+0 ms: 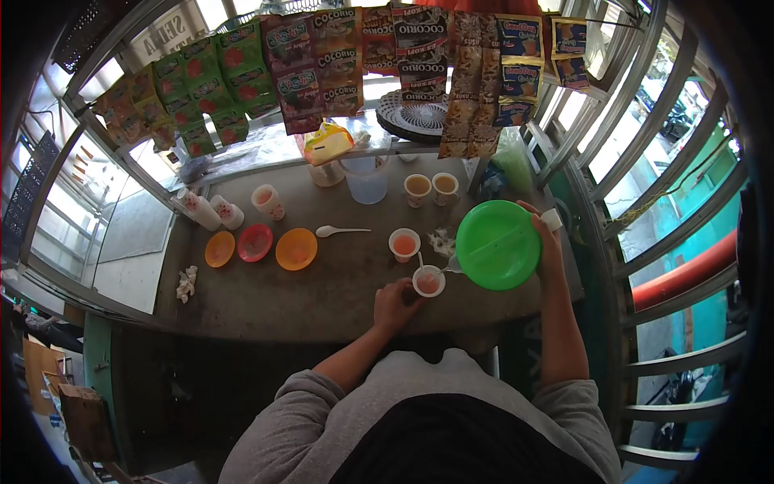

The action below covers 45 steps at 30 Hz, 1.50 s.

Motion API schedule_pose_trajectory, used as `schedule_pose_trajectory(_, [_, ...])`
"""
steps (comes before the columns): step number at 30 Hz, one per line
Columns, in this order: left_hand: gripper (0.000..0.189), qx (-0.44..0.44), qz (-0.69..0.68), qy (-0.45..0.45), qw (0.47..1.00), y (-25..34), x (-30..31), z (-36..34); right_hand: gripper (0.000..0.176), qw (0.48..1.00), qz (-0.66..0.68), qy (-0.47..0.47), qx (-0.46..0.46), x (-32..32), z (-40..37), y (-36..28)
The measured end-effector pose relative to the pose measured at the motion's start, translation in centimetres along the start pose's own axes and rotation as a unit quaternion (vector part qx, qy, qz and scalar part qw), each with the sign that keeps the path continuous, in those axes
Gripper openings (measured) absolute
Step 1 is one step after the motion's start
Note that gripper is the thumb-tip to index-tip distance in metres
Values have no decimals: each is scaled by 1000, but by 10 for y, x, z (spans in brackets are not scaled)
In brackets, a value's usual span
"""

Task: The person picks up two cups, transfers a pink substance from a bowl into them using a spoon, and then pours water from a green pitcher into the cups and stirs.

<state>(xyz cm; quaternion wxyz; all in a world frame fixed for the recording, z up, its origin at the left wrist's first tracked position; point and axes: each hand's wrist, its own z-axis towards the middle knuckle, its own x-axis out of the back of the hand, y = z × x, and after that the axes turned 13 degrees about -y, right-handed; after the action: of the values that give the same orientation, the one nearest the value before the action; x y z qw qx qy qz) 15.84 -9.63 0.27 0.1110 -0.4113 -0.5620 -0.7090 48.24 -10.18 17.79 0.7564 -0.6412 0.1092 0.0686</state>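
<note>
My right hand (549, 242) grips the handle of a pitcher with a green lid (499, 245), tilted to the left. Its clear spout is right beside the rim of a white cup (428, 281), and liquid seems to run into it. My left hand (395, 306) is closed on the near left side of that cup, steadying it on the counter. Reddish liquid and the light handle of a spoon (420, 260) show in the cup. Just behind stands a second white cup (405, 244) with reddish liquid. The pitcher's body is mostly hidden under the lid.
On the counter (339, 298) are two cups of brownish drink (418, 190), a white spoon (343, 231), orange and red bowls (296, 249), stacked cups (200, 210), a clear bucket (367, 181) and crumpled tissue (186, 284). Drink sachets (294, 73) hang above. Metal bars (677, 298) line the right.
</note>
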Motion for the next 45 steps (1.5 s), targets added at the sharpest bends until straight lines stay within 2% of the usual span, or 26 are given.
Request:
schedule_pose_trajectory(4, [42,-22,-14,-4,1000,0,1,1,45,1000,-15,4,6,15,3,0])
schedule_pose_trajectory(10, [33,-50,-7,-3,999,1,4,0,44,998,19,58,25,38,7,-9])
schedule_pose_trajectory(12, [32,-54,-1,-3,999,-1,2,1,38,990,75,117,28,63,7,-7])
schedule_pose_trajectory(13, [32,-59,6,0,998,-1,2,1,31,986,59,155,26,78,6,-5])
schedule_pose_trajectory(17, [34,-54,13,4,998,0,2,3,30,980,63,170,86,138,2,6])
schedule_pose_trajectory(21, [42,-37,22,-13,999,2,1,1,36,976,91,160,114,161,-7,17])
schedule_pose_trajectory(23, [45,-35,22,-15,999,6,4,3,39,958,123,216,142,156,-7,25])
schedule_pose_trajectory(25, [50,-17,33,-31,999,9,5,2,40,931,60,296,204,133,-10,51])
schedule_pose_trajectory(27, [52,-33,64,-10,997,8,2,2,35,876,-169,415,179,122,-29,107])
schedule_pose_trajectory(29, [54,-42,94,6,995,8,-2,2,41,867,-169,455,117,95,-51,182])
schedule_pose_trajectory(30, [54,-42,126,-4,991,8,-2,3,35,803,-256,528,102,89,-57,247])
schedule_pose_trajectory(32, [54,-38,160,-15,986,5,-5,4,34,920,-202,332,-39,-12,-68,224])
schedule_pose_trajectory(34, [54,-28,139,-37,989,-1,-8,6,38,973,-204,105,-40,-57,-54,206])
schedule_pose_trajectory(35, [54,-26,140,-39,989,-2,-7,6,38,973,-202,105,-42,-72,-45,190])
schedule_pose_trajectory(37, [51,-21,125,-51,991,0,-5,5,34,939,-344,-10,5,-89,-24,159])
schedule_pose_trajectory(38, [51,-20,125,-51,991,0,-5,4,34,939,-344,-11,3,-88,-15,153])
schedule_pose_trajectory(40, [51,-28,121,-47,991,1,-4,4,27,880,-449,-155,-31,-84,-1,145])
schedule_pose_trajectory(41, [51,-28,122,-46,991,2,-4,3,27,880,-448,-155,-30,-84,0,141])
schedule_pose_trajectory(43, [52,-30,143,-48,988,3,-4,2,19,833,-515,-157,125,-83,0,133])
schedule_pose_trajectory(44, [52,-31,144,-48,988,4,-3,3,19,833,-516,-157,125,-81,-1,133])
schedule_pose_trajectory(45, [52,-31,148,-47,987,2,-4,4,18,844,-510,-149,80,-79,-4,133])
